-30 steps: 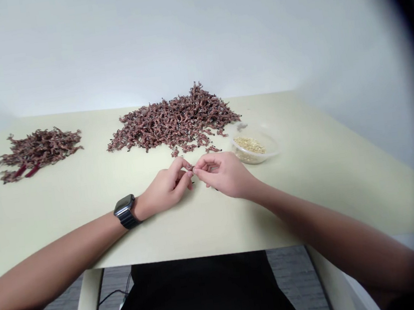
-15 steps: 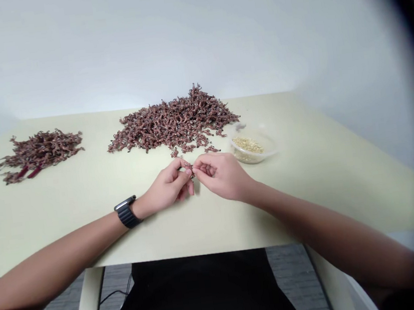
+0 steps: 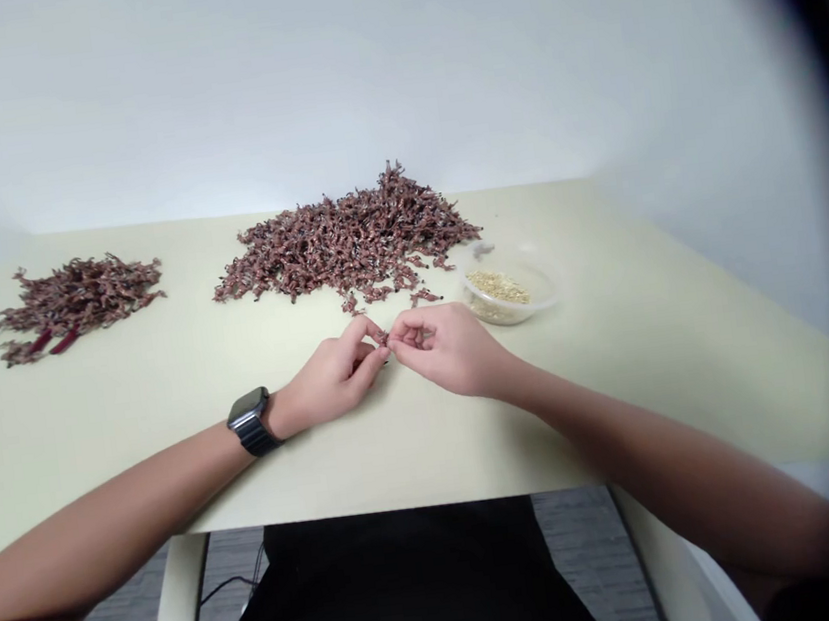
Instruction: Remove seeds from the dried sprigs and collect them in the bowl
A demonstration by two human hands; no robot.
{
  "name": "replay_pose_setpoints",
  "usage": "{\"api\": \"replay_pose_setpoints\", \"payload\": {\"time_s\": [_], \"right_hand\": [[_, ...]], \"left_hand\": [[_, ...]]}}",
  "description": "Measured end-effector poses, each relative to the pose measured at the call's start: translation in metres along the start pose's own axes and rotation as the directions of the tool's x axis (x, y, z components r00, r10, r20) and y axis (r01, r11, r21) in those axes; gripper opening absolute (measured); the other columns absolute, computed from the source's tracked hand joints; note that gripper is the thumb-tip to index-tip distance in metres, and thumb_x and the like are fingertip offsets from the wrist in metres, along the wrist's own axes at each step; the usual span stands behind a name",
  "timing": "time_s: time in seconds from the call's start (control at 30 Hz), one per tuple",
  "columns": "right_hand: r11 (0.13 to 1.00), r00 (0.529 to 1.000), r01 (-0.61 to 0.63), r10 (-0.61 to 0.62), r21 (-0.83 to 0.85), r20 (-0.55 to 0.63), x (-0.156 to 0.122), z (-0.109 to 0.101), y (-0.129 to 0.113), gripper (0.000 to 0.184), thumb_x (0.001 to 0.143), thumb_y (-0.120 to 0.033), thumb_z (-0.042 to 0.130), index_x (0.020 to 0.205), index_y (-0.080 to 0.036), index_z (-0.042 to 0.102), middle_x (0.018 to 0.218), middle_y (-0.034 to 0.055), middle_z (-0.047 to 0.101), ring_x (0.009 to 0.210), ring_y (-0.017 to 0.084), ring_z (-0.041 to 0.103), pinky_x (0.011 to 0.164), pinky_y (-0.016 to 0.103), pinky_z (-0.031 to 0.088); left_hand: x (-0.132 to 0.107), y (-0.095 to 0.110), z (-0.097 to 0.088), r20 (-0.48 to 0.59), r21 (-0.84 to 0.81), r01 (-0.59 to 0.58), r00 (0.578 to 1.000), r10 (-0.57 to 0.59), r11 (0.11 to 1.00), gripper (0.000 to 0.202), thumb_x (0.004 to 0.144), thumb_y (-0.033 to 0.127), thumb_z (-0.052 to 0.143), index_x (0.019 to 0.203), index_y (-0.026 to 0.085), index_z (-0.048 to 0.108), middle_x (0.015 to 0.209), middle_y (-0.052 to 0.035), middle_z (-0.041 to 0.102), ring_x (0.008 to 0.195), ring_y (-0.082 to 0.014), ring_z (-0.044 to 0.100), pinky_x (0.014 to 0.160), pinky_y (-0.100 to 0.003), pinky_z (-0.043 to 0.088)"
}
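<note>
My left hand (image 3: 342, 368) pinches a small reddish-brown knobbly piece (image 3: 383, 338) between thumb and fingers. Mostly covered by the fingertips, it looks like the pieces in the large heap (image 3: 346, 243) behind. My right hand (image 3: 450, 346) is closed in a pinch, its thumb and forefinger meeting the left fingertips at that piece. Whatever the right fingertips hold is too small to make out. Beyond the right hand stands a clear round plastic bowl (image 3: 545, 296) with many tiny gold-coloured bits (image 3: 498, 286) in it.
A smaller pile (image 3: 87, 290) of similar brown pieces lies at the left of the pale table (image 3: 166, 381), two dark red sticks (image 3: 65, 340) at its front. A few loose pieces (image 3: 424, 296) lie just beyond my hands. The wall (image 3: 281, 85) rises behind the table.
My left hand has turned slightly, its lower fingers now curled in and the watch face tipped more upward. Both hands stay together at the piece, the right almost unmoved.
</note>
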State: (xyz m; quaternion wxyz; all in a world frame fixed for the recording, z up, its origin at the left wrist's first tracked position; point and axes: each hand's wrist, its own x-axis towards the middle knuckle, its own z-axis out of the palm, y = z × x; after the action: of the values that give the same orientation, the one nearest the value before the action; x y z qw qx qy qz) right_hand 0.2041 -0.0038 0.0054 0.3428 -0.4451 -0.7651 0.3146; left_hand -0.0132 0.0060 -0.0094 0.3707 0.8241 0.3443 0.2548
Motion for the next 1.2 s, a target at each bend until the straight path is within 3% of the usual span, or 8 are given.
{"api": "replay_pose_setpoints", "payload": {"time_s": [0.1,0.2,0.4,0.6,0.87,1.2], "right_hand": [[0.996,0.997,-0.064,0.062,0.062,0.038,0.001,0.000,0.001,0.015,0.089,-0.026,0.064,0.078,-0.019,0.069,0.068,-0.0008,0.065,0.060,0.012,0.056,0.056,0.026,0.039],[0.995,0.997,-0.078,0.078,0.054,0.009,0.001,0.001,0.000,0.015,0.089,-0.026,0.064,0.078,-0.019,0.070,0.068,-0.0003,0.067,0.061,0.013,0.057,0.057,0.026,0.041],[0.989,0.995,0.055,-0.067,-0.140,-0.079,0.000,0.004,-0.003,0.014,0.087,-0.020,0.064,0.073,-0.019,0.065,0.064,-0.0017,0.061,0.059,0.012,0.051,0.060,0.027,0.038],[0.978,0.985,0.143,-0.155,-0.150,-0.078,0.000,0.001,-0.003,0.014,0.091,-0.020,0.062,0.077,-0.020,0.064,0.069,-0.0007,0.061,0.065,0.013,0.052,0.063,0.028,0.039],[0.954,0.966,0.229,-0.247,-0.195,-0.076,0.000,0.001,-0.001,0.016,0.094,-0.018,0.058,0.079,-0.020,0.060,0.070,-0.0010,0.057,0.067,0.014,0.051,0.065,0.029,0.039],[0.844,0.901,0.406,-0.434,-0.351,-0.001,0.002,0.002,0.013,0.019,0.103,-0.018,0.047,0.091,-0.020,0.061,0.085,0.0049,0.062,0.081,0.019,0.056,0.078,0.033,0.043]], "left_hand": [[-0.001,0.000,-0.003,0.000,0.160,-0.019,1.000,0.020,0.987,0.018,0.105,0.036,0.048,0.116,0.022,0.046,0.070,0.0032,0.061,0.058,-0.0142,0.051,0.060,-0.024,0.033],[0.000,0.001,-0.002,-0.011,0.164,-0.005,1.000,0.007,0.986,0.016,0.105,0.034,0.049,0.115,0.022,0.046,0.070,0.0029,0.060,0.058,-0.0147,0.050,0.060,-0.025,0.031],[0.001,-0.002,0.003,0.014,-0.100,0.041,0.999,-0.040,0.994,0.020,0.106,0.041,0.049,0.110,0.022,0.046,0.062,0.0058,0.056,0.052,-0.0115,0.046,0.055,-0.021,0.032],[0.003,-0.002,0.006,0.094,-0.449,0.159,0.987,-0.130,0.880,0.032,0.105,0.054,0.049,0.108,0.022,0.043,0.064,0.0043,0.061,0.044,-0.0077,0.043,0.044,-0.018,0.029],[0.003,-0.002,0.003,0.105,-0.519,0.163,0.986,-0.126,0.839,0.032,0.104,0.054,0.052,0.108,0.023,0.043,0.063,0.0049,0.060,0.043,-0.0073,0.043,0.041,-0.018,0.029],[0.005,-0.002,0.002,0.105,-0.534,0.146,0.989,-0.106,0.833,0.032,0.104,0.052,0.054,0.107,0.021,0.044,0.064,0.0047,0.061,0.044,-0.0069,0.043,0.042,-0.017,0.029]]}}
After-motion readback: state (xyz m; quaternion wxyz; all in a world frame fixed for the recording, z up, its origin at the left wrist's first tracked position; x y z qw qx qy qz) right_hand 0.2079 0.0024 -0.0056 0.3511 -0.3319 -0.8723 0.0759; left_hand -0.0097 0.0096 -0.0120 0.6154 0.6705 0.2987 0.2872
